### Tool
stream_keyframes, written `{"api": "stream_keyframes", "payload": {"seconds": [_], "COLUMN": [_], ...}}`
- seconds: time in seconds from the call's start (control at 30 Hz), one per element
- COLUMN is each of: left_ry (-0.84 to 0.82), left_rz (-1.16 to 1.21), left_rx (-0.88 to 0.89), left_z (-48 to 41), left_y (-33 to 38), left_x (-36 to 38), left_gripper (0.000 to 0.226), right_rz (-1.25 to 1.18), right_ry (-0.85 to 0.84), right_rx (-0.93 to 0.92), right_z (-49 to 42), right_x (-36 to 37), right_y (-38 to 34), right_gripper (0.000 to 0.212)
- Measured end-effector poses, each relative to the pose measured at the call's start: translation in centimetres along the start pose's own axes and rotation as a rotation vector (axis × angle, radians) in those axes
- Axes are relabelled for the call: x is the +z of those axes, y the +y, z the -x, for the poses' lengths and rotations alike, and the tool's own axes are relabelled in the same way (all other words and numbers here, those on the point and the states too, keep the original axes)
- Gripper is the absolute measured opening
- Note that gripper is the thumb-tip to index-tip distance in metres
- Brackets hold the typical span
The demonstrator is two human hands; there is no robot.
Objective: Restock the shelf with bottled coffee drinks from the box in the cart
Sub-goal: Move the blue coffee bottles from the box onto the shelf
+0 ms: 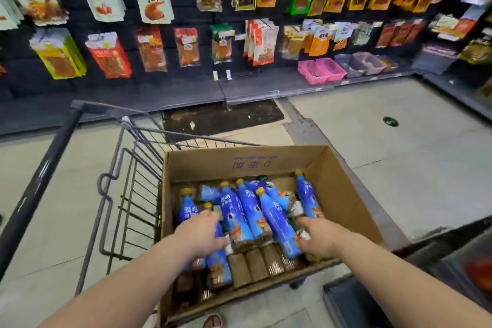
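Note:
An open cardboard box (pixel 343 189) rests on a metal wire cart (pixel 133 194). Inside lie several coffee bottles (pixel 250 208) with blue labels, yellow caps and brown drink showing at the base. My left hand (pixel 202 234) reaches into the box and lies over a bottle (pixel 217 261) at the left side, fingers curled on it. My right hand (pixel 316 239) is down among the bottles at the right side, fingers around the lower end of a blue bottle (pixel 279 221). How firmly either hand grips is hard to tell.
A dark wall (pixel 186 82) of hanging snack packets runs across the back, with pink bins (pixel 319 69) and grey bins on its low ledge. A dark floor patch (pixel 221 117) lies beyond the cart. A dark shelf edge (pixel 399 287) stands at the lower right.

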State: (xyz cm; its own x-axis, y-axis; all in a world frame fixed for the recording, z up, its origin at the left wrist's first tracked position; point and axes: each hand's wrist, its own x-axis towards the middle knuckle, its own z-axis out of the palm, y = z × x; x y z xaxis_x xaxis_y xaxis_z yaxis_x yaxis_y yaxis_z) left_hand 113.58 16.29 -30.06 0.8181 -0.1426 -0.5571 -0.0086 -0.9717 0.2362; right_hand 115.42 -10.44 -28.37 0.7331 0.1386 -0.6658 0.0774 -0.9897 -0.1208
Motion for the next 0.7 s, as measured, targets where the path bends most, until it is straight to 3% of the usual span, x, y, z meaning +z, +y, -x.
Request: {"api": "stream_keyframes", "payload": {"seconds": [0.33,0.53,0.7], "left_ry": [-0.128,-0.201,-0.123], "left_rz": [0.063,0.269,0.535], "left_rx": [-0.021,-0.167,-0.366], "left_z": [-6.0,-9.1,-12.2], "left_y": [0.8,1.8,3.2], "left_x": [0.6,1.6,3.1], "left_gripper": [0.07,0.067,0.068], "right_rz": [-0.055,-0.118,-0.179], "right_ry": [-0.109,-0.139,-0.171], "right_rx": [0.077,0.039,0.045], "right_z": [-5.7,-10.5,-14.0], "right_x": [0.1,0.4,2.0], "right_y": [2.0,2.6,3.2], "right_gripper": [0.044,0.05,0.062]}}
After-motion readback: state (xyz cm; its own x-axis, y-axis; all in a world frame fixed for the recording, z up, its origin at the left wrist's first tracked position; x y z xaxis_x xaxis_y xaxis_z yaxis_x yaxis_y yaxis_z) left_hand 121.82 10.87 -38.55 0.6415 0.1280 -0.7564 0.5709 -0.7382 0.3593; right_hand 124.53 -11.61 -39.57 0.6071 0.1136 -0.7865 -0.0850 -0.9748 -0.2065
